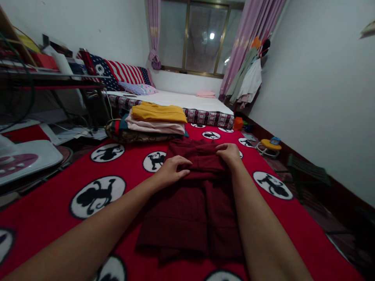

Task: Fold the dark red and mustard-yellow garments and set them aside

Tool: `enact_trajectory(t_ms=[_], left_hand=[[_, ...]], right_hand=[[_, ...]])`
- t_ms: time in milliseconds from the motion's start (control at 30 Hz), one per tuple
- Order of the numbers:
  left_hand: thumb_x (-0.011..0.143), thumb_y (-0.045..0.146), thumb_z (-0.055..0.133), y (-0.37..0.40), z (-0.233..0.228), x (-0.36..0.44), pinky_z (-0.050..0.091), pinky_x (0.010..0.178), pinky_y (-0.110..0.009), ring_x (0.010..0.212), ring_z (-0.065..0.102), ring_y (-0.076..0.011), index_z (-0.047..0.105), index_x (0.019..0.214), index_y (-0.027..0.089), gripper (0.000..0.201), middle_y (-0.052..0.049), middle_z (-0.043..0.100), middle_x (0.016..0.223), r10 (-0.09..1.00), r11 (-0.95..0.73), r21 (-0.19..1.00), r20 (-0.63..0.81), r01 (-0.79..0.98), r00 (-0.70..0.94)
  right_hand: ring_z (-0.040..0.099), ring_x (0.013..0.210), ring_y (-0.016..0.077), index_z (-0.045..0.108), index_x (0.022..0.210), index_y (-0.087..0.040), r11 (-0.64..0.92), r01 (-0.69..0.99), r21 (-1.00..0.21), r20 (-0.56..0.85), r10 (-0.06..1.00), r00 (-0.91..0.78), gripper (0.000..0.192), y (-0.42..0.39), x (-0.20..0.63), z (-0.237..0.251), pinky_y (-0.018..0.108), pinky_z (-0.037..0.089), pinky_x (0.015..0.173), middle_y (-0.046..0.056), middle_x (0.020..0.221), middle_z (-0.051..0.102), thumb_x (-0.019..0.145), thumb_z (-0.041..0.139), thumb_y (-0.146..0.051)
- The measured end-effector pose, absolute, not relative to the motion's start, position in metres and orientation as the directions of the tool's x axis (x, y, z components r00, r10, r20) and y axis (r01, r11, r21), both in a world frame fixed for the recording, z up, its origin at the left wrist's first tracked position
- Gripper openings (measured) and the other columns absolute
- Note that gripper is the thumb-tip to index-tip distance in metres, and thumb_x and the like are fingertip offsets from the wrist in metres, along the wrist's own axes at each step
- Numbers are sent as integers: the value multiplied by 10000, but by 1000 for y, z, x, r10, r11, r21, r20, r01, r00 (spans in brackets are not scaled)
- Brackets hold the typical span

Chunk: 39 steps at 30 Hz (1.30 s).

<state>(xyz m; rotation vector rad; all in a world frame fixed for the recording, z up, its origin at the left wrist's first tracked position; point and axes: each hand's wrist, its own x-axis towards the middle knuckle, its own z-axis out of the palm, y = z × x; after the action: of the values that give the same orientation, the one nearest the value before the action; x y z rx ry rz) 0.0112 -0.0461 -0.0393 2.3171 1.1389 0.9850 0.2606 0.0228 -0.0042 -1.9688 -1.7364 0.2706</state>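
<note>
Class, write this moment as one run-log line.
left hand: on maroon garment | right hand: same garment | under: red blanket | beyond, left: folded clothes stack

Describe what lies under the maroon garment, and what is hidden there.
The maroon garment lies on the red blanket, whose white circles show around it. The blanket directly beneath is covered, so whether more circles are printed there cannot be seen.

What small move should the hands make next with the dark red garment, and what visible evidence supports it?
Probably smooth the upper part of the dark red garment: it looks layered and creased, while the lower part lies flatter on the red blanket. The left hand and right hand both rest on that upper part.
</note>
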Motion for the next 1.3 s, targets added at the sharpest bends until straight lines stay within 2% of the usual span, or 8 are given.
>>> enact_trajectory(t_ms=[167,333,433,567,833,967,1100,1300], left_hand=[[806,233,655,-47,-40,14,490,905,-302,986,640,-187,703,1075,185,278,-67,696,1067,786,-617,598,434,512,441],[849,326,598,-30,-48,-4,410,1051,-425,1204,535,-276,677,1156,167,355,-137,563,1304,840,-432,482,523,763,145],[831,323,608,-19,-60,-18,411,1048,-460,1201,536,-301,661,1184,163,391,-148,560,1301,878,-319,435,470,842,90],[817,319,619,-12,-72,-24,442,1016,-446,1130,575,-282,654,1177,171,391,-131,623,1194,886,-330,415,446,848,126],[792,301,662,-22,-63,-18,342,1125,-430,1336,405,-309,538,1316,134,563,-174,402,1430,829,-364,476,558,801,45],[892,359,561,-39,-49,-8,269,1165,-450,1418,296,-258,513,1352,245,477,-87,318,1536,684,-642,374,674,669,280],[913,470,518,-43,-48,4,218,1158,-522,1432,279,-271,539,1344,286,469,-75,392,1516,677,-736,347,393,581,623],[944,505,439,-38,-56,6,196,1162,-480,1440,269,-234,454,1410,325,500,-48,355,1541,717,-696,336,265,635,645]], right_hand=[[643,1017,293,767,901,-225,-119,922,-367,173,966,194,269,15,261,3,357,486,847,94,1019,719,653,685,-157],[541,1197,266,651,1211,-222,136,953,-271,346,938,-36,423,10,230,2,374,429,999,120,1291,590,828,601,-395],[382,1364,252,487,1396,-253,334,912,-237,233,931,-280,542,8,210,-13,412,319,1110,87,1490,425,912,475,-497],[122,1474,291,269,1509,-316,299,928,-222,28,954,-300,625,7,201,-34,573,181,1139,48,1614,138,946,348,-576],[132,1472,288,220,1525,-305,271,945,-183,70,962,-263,615,-3,200,-34,557,175,1147,52,1615,133,966,295,-552],[146,1469,298,160,1539,-290,280,943,-179,134,957,-258,650,-21,208,-36,569,187,1139,76,1612,132,962,299,-555],[136,1476,249,128,1543,-284,246,959,-140,166,961,-223,621,-32,230,-44,560,157,1154,60,1610,146,980,244,-521],[111,1480,237,185,1533,-283,207,972,-111,49,978,-202,614,-31,253,-50,533,194,1157,23,1608,160,979,216,-543]])
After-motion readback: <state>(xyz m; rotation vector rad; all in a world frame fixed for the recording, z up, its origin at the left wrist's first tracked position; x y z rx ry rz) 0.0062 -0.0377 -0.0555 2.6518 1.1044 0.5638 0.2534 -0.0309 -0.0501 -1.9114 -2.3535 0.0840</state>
